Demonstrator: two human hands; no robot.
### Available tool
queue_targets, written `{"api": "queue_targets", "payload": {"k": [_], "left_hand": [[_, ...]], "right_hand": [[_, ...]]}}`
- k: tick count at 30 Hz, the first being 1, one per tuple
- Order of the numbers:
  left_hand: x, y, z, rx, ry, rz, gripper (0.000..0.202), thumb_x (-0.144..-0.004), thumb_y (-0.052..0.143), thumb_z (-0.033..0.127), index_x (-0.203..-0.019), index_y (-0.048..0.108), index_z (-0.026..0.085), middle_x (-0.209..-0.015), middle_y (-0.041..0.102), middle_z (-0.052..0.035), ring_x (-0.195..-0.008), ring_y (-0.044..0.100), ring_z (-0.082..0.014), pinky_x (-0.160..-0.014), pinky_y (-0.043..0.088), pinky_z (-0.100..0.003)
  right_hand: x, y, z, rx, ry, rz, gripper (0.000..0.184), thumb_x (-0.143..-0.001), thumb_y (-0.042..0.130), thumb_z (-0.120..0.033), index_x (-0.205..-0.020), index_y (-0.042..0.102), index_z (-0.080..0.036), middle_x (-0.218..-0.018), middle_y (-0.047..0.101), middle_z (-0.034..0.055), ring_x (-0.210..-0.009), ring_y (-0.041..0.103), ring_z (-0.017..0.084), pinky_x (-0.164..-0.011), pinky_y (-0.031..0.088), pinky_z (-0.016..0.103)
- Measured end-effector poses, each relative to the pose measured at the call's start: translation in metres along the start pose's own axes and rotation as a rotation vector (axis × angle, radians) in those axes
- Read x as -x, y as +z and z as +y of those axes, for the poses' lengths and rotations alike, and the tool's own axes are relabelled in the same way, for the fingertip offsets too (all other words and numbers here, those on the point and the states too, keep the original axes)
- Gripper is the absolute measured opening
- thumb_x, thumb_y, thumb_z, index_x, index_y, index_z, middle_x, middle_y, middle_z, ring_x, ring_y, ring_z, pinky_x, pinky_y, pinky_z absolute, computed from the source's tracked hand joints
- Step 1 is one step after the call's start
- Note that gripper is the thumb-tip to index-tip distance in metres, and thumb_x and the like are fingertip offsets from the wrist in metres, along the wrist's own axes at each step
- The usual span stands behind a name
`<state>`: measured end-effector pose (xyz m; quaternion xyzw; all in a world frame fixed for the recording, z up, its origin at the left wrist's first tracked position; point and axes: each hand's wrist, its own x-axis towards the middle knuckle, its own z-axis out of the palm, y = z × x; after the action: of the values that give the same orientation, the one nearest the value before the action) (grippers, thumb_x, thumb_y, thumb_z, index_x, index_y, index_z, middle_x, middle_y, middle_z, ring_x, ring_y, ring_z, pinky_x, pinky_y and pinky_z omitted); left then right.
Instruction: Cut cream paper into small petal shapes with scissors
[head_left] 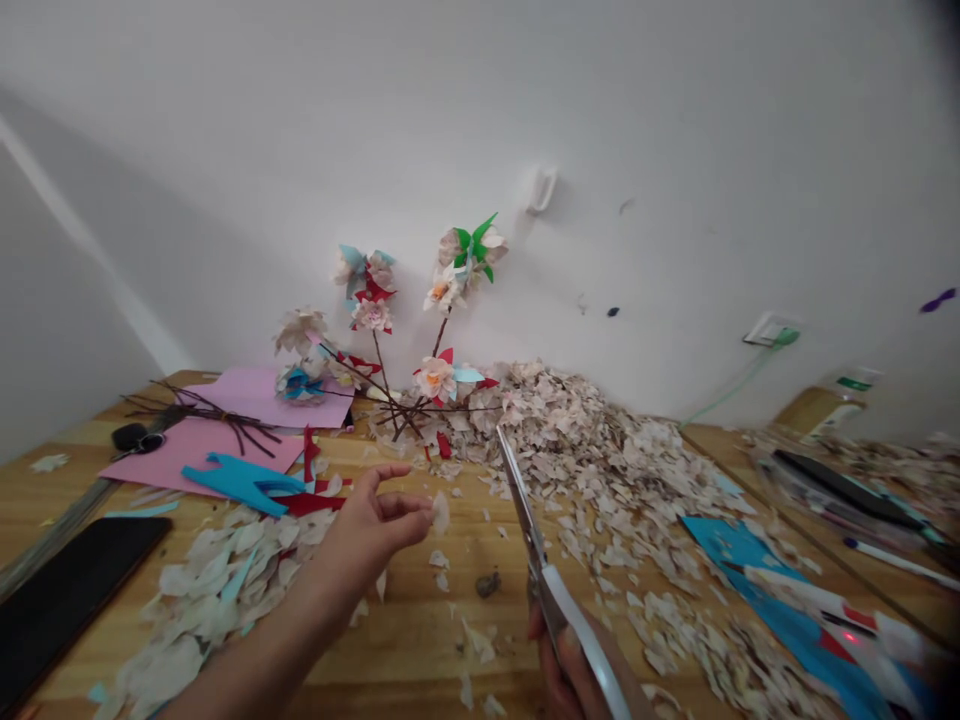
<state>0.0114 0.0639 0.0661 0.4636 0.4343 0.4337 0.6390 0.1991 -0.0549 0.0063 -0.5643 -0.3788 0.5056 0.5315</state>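
My left hand hovers over the middle of the wooden table. Its thumb and a finger pinch a small pale petal, while the index finger is stretched out. In my right hand is a pair of scissors, blades pointing up and away, looking closed. Beyond the hands, flowers made of pale petals on brown twigs lean on the wall, one with green leaves and one with red and blue leaves. A large heap of dried petals spreads right of the scissors.
Left are a black phone, pink paper, bare twigs, keys, cut blue paper and more petals. Right are blue paper, a glue gun with a red light, a pen and a plugged-in green cable.
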Motion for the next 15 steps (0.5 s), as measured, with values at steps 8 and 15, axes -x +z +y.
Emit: {"api": "queue_targets", "payload": {"k": [8, 15], "left_hand": [[-0.014, -0.043, 0.007, -0.837, 0.07, -0.199, 0.046, -0.061, 0.058, 0.022, -0.105, 0.044, 0.02, -0.071, 0.072, 0.0001, -0.071, 0.067, -0.021, -0.063, 0.046, -0.03], [-0.018, -0.052, 0.01, -1.112, 0.12, -0.066, 0.048, -0.06, 0.053, 0.014, -0.108, 0.049, 0.019, -0.102, 0.069, -0.0103, -0.094, 0.063, -0.0263, -0.082, 0.043, -0.039]], "right_hand": [[0.001, -0.007, -0.005, -0.136, 0.068, 0.085, 0.024, -0.088, 0.054, -0.031, -0.11, 0.055, -0.019, -0.11, 0.06, 0.0056, -0.087, 0.061, 0.019, -0.072, 0.054, 0.037], [-0.002, -0.001, -0.01, -0.221, 0.119, 0.025, 0.02, -0.09, 0.051, -0.032, -0.097, 0.059, -0.016, -0.086, 0.063, 0.001, -0.062, 0.06, 0.011, -0.054, 0.052, 0.026]]}}
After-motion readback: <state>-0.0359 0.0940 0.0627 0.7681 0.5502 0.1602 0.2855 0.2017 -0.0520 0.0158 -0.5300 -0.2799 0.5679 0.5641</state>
